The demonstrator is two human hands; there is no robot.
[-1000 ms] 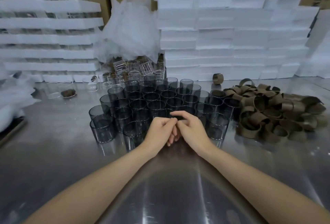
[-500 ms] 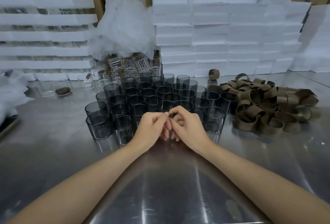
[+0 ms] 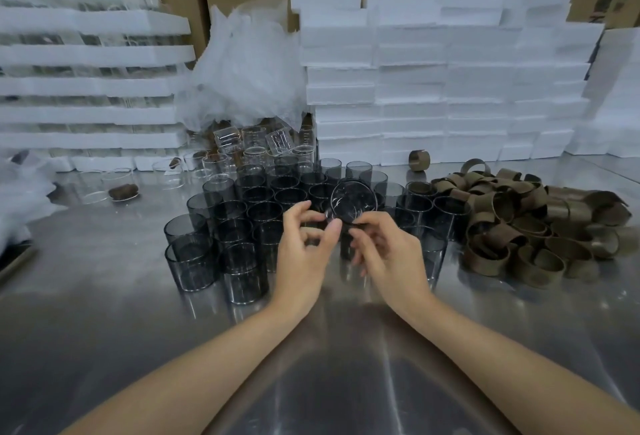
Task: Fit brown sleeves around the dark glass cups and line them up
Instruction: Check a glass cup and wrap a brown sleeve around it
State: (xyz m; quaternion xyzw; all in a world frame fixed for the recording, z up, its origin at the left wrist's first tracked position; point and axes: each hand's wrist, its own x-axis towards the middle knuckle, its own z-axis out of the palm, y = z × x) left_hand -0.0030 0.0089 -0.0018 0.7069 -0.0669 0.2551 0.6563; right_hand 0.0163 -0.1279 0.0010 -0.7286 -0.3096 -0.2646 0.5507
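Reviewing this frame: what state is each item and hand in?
Held cup: above the table, tipped toward viewer, gripped by both hands.
Left hand: pinches cup's edge.
Right hand: holds cup from below.
Dark cups: upright, clustered on table.
Sleeve pile: loose heap, right of cups.

Head view, down over table (image 3: 104,313)
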